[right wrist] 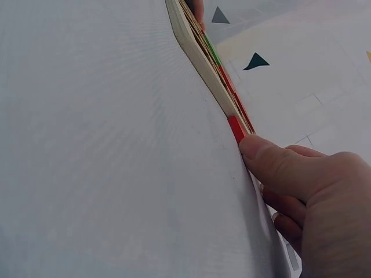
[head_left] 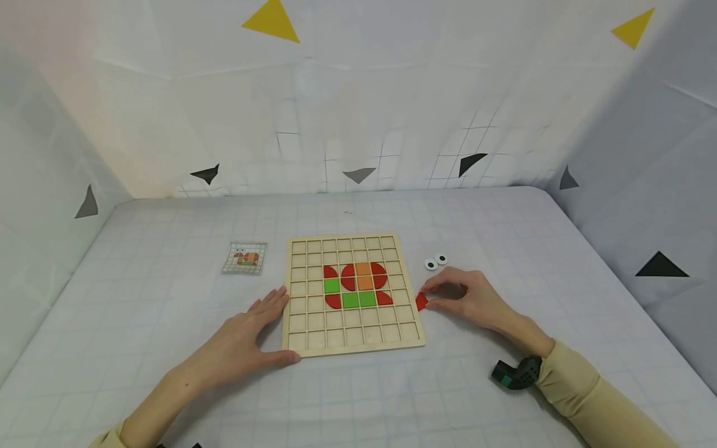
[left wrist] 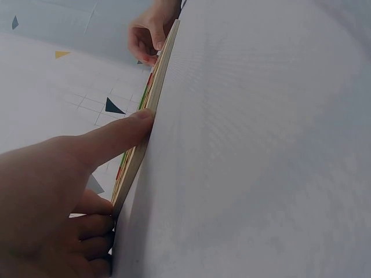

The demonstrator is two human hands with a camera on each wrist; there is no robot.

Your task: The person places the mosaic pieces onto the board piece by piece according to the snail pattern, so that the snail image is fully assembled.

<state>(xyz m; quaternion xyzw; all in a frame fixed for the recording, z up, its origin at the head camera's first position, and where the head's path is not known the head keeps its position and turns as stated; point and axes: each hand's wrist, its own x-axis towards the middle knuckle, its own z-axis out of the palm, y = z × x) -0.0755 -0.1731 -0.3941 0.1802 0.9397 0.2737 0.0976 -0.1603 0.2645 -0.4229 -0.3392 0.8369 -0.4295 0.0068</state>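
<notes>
A square wooden grid board (head_left: 342,339) lies flat on the table, with red, green and orange tiles set in its middle cells. At its left edge rests my left hand (head_left: 241,339), fingers fairly straight along the side and thumb at the near left corner. In the left wrist view that thumb (left wrist: 119,136) touches the board's edge. Just off the board's right edge, my right hand (head_left: 470,298) pinches a small red tile (head_left: 421,302) between thumb and fingers. The right wrist view shows this red tile (right wrist: 236,128) low beside the board; its full outline is partly hidden by the fingers.
Two round googly-eye pieces (head_left: 435,261) lie to the right of the board, beyond the right hand. Left of the board is a small picture card (head_left: 245,258) showing a coloured pattern on a grid. White cloth walls (head_left: 336,112) with triangle marks enclose the table.
</notes>
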